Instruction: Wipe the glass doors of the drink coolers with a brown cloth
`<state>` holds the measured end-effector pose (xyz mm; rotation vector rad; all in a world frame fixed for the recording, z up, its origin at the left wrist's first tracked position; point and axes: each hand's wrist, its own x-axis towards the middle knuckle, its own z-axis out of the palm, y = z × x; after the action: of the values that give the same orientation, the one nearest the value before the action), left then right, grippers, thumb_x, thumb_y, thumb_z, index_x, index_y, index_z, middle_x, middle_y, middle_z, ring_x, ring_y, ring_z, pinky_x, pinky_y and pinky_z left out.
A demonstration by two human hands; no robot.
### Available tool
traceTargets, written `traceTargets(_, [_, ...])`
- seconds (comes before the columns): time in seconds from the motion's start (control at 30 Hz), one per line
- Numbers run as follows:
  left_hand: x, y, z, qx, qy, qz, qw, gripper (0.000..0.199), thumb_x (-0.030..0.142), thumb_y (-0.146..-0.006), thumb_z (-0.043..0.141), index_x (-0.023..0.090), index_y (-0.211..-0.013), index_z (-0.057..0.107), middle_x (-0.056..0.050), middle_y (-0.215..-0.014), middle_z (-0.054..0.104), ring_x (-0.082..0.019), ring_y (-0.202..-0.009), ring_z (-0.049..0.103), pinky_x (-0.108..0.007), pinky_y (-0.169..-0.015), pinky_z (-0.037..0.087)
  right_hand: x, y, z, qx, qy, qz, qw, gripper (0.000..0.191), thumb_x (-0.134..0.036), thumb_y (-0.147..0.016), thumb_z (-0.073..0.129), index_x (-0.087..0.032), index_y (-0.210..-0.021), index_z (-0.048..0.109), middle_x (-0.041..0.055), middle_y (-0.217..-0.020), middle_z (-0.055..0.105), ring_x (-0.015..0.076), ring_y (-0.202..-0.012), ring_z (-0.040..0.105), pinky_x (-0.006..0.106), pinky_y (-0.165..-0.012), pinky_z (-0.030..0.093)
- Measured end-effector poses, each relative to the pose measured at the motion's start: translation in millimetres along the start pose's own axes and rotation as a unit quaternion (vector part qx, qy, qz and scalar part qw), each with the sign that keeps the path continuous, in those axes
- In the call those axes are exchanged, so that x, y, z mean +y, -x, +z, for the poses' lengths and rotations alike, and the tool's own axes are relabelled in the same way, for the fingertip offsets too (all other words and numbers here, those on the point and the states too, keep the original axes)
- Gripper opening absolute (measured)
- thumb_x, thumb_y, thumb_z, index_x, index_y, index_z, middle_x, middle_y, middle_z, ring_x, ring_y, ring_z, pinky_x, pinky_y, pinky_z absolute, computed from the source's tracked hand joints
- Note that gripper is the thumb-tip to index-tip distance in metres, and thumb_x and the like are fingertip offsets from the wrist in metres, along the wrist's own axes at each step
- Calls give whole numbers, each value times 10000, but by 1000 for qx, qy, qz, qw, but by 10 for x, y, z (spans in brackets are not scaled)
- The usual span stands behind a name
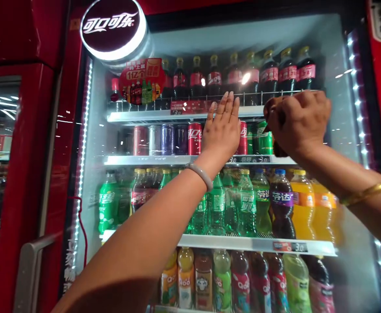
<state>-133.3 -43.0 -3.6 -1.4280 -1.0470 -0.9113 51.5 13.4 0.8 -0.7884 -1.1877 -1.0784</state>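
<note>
My left hand (223, 128) lies flat with its fingers stretched out against the glass door (242, 30) of a drinks fridge, in front of the can shelf. A grey bangle (201, 176) circles that wrist. Higher on the right, my right hand (303, 119) is closed in a fist close to the glass. Something dark shows under its curled fingers; whether this is a held thing or a reflection is unclear. Behind the glass stand cola bottles (214, 78), a red can (195, 138) and a green can (265, 137), partly covered by my hands.
A round lit sign (112, 26) juts out at the top left, with a red sticker (141, 82) below it. Lower shelves hold green bottles (217, 204), orange bottles (303, 191) and several juice bottles (203, 282). A grey door handle (27, 274) stands at the lower left.
</note>
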Motion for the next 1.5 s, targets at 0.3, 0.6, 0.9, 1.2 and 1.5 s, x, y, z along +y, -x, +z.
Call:
traceTargets(0.3, [-21,-49,31,-9,13,28,999,599,230,-1034,276,136,-1624,317,-101,-1725,298,-223,-1623,199,-420,-1351,63,448,-238,49,-39,-58,-60,996,412,-455,-1024,444,-110,-1070,665,170,-1193,618,286,-1139,492,472,-955,370])
traceTargets(0.6, [861,24,246,-14,18,-10,1000,633,184,-1012,332,92,-1635,270,-114,-1737,251,-238,-1631,163,-489,-1353,62,670,166,-24,-28,-84,-128,988,226,-405,-972,532,-218,-942,656,115,-1087,647,282,-1072,502,467,-926,359])
traceTargets(0.9, [1414,40,523,3,-9,47,999,617,165,-1023,261,24,-1624,275,-149,-1728,264,-247,-1624,194,-455,-1361,93,1300,564,-68,69,2,-26,997,197,-408,-945,580,-222,-921,637,139,-1083,666,298,-1010,537,449,-815,371])
traceTargets(1.2, [1431,116,521,-15,11,49,999,606,168,-1038,243,45,-1630,274,-123,-1729,272,-237,-1623,195,-427,-1358,90,1635,453,-38,38,-85,-26,995,187,-397,-999,516,-238,-953,605,136,-1056,629,269,-1004,513,483,-914,407])
traceTargets(1.5, [1941,503,562,-39,39,-54,997,709,267,-1014,409,44,-1650,186,-135,-1758,155,-282,-1641,60,-501,-1353,12,1419,914,-255,-18,-74,-190,979,78,-342,-916,611,-264,-914,610,61,-1083,685,263,-1091,570,440,-952,403])
